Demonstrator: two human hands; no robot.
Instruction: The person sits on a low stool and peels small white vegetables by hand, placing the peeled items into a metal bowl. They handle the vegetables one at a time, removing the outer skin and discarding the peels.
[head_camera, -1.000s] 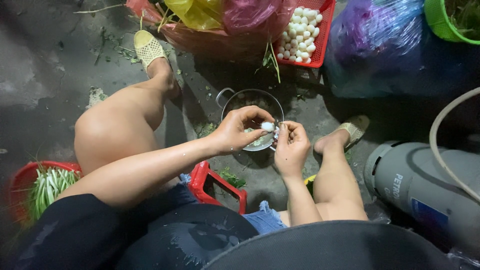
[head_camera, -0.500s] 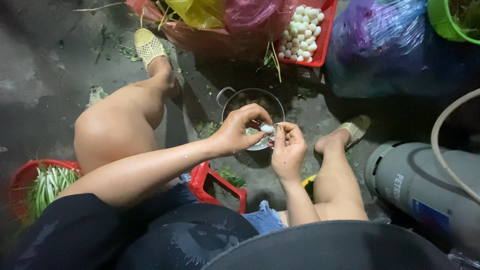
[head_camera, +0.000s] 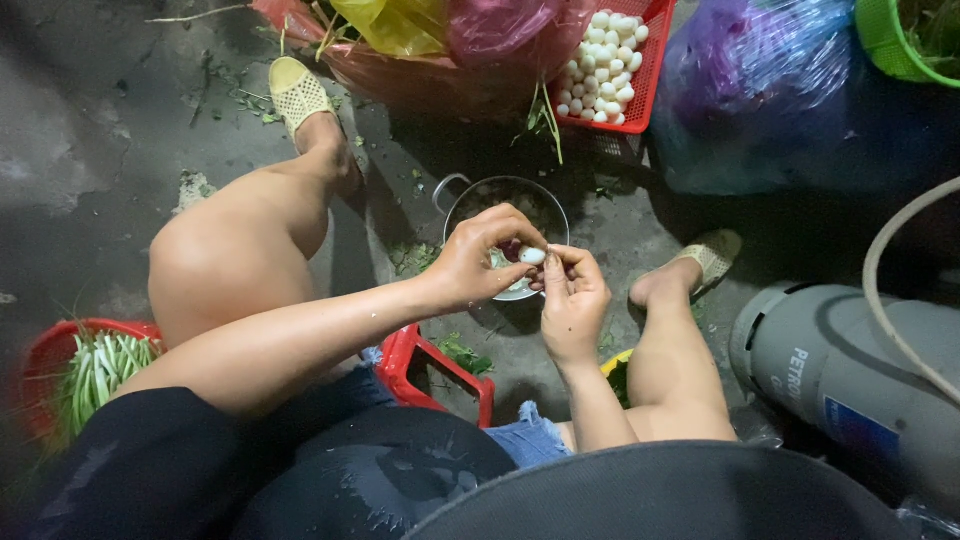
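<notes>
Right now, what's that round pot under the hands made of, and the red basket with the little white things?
The pot looks like metal: grey, shiny rim, thin loop handle. The red basket looks like plastic: bright colour, moulded grid of holes. The small white pieces in it look smooth and glossy; what they are made of I cannot tell.

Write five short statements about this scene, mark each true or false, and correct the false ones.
1. Both hands hold one small white peeled bulb above the round metal pot. True; left hand and right hand meet on it.
2. The red mesh plastic basket is full of green stalks. False; it holds small white peeled bulbs.
3. A grey metal gas cylinder lies to the person's right. True.
4. The person wears black boots. False; pale yellow perforated slip-on shoes.
5. The round red basket at the left holds green stalks. True.
</notes>
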